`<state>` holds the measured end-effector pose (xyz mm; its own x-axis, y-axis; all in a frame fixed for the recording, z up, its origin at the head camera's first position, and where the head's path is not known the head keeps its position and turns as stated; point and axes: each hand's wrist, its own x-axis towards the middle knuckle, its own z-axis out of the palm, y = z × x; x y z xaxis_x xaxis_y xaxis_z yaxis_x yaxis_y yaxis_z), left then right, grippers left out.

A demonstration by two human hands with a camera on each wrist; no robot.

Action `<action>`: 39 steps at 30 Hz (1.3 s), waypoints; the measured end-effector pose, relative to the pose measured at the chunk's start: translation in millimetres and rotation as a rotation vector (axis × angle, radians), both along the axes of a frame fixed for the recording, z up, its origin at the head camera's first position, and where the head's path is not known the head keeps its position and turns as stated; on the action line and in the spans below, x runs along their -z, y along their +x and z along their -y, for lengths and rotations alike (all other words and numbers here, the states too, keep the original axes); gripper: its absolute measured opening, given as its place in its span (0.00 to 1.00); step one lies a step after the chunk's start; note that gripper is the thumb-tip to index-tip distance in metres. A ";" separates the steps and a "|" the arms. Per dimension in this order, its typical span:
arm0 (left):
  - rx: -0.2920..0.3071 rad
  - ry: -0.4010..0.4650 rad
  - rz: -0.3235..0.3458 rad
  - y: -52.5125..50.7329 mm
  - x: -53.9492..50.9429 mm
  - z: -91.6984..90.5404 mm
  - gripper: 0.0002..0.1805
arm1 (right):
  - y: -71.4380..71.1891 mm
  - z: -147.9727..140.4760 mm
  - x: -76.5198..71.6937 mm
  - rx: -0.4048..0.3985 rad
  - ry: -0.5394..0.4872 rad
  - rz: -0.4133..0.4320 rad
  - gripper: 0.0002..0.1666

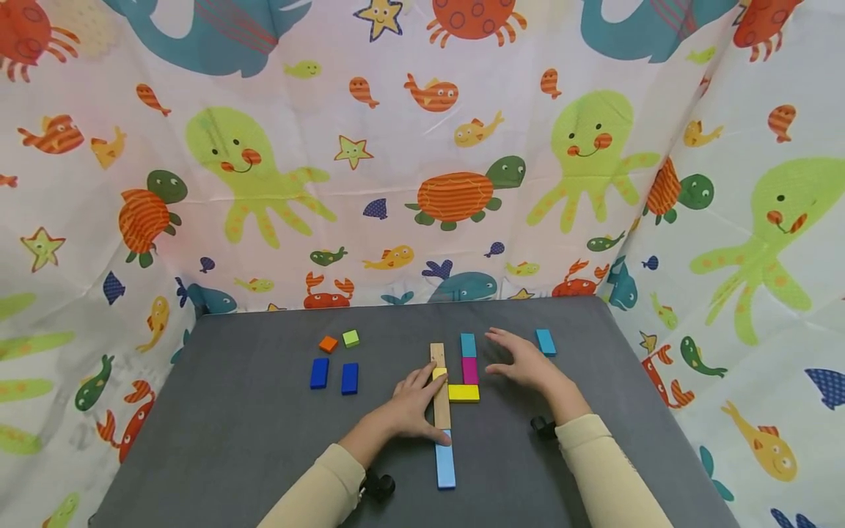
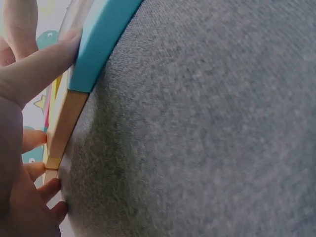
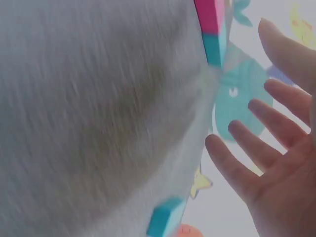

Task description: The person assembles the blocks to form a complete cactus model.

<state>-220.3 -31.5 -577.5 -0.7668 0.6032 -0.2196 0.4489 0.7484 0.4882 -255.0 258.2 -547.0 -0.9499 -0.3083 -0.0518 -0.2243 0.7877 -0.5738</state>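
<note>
My left hand (image 1: 411, 407) rests along a straight column of blocks, its thumb on the light blue block (image 1: 445, 471) and its fingers spread beside the wooden block (image 1: 442, 413) and the small yellow block (image 1: 439, 373). Another wooden block (image 1: 436, 353) tops that column. A longer yellow block (image 1: 464, 394) lies crosswise against its right side. From there a magenta block (image 1: 469, 371) and a teal block (image 1: 468, 345) run towards the back. Just right of these, my right hand (image 1: 524, 361) hovers with fingers extended and holds nothing; the right wrist view shows its bare palm.
A separate teal block (image 1: 545, 342) lies beyond the right hand. To the left on the grey table (image 1: 251, 440) are two dark blue blocks (image 1: 320, 372), an orange block (image 1: 328, 344) and a green block (image 1: 350, 338). A sea-animal curtain (image 1: 396, 191) hangs behind the table.
</note>
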 end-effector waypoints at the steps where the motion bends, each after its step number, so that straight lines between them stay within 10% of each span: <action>1: -0.003 -0.002 0.003 0.0 -0.4 0.1 0.65 | -2.6 -5.7 -2.0 0.009 -0.005 -0.005 0.45; 18: -0.006 -0.026 -0.017 1.6 -3.4 -3.5 0.65 | -29.2 -98.8 6.8 0.195 0.034 0.165 0.44; 39: 0.037 -0.052 -0.015 0.2 -5.7 -0.4 0.66 | -57.1 -30.7 0.6 0.198 -0.002 0.020 0.45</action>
